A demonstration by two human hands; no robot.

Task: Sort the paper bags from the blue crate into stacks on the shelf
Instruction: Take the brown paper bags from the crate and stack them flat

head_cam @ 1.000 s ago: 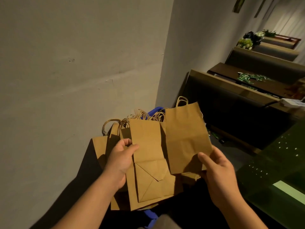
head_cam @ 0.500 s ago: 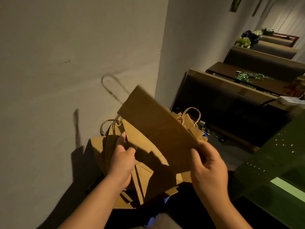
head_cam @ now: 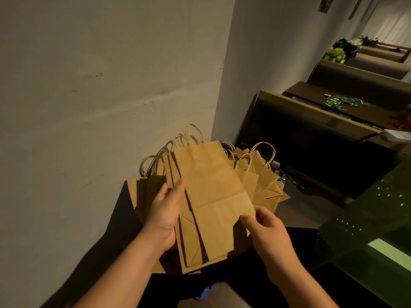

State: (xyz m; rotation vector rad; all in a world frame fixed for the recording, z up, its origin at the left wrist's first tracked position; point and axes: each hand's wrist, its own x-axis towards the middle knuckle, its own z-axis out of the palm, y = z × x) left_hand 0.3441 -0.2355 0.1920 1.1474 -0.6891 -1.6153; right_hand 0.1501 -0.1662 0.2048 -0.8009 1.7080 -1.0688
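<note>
The left hand [head_cam: 165, 215] grips a fanned bunch of flat brown paper bags [head_cam: 178, 223] along its left edge, thumb on top and fingers underneath. The right hand [head_cam: 265, 230] pinches the lower right edge of the top bag [head_cam: 211, 196], which lies flat on that bunch. The top bag's long axis runs away from the person, its folded bottom nearest and its handles pointing toward the wall [head_cam: 100, 85]. Beyond and right of it, more bags [head_cam: 260, 176] sit in the blue crate [head_cam: 281, 180].
</note>
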